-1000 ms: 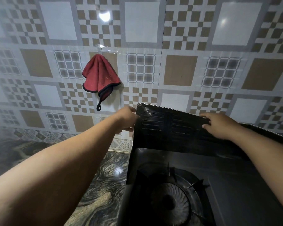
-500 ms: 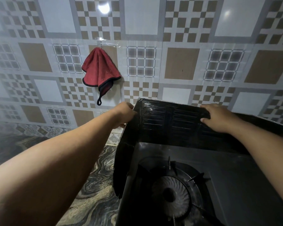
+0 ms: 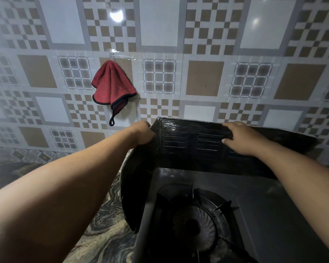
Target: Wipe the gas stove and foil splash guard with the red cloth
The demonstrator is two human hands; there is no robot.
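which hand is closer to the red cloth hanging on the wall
Left. The left hand grips the splash guard's left corner, just below and right of the red cloth; the right hand lies farther right on the guard's top edge.

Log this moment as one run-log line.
left hand: grips splash guard corner | right hand: on guard top | red cloth: hanging, untouched

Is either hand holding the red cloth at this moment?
No: the red cloth hangs on the tiled wall while both hands grip the splash guard.
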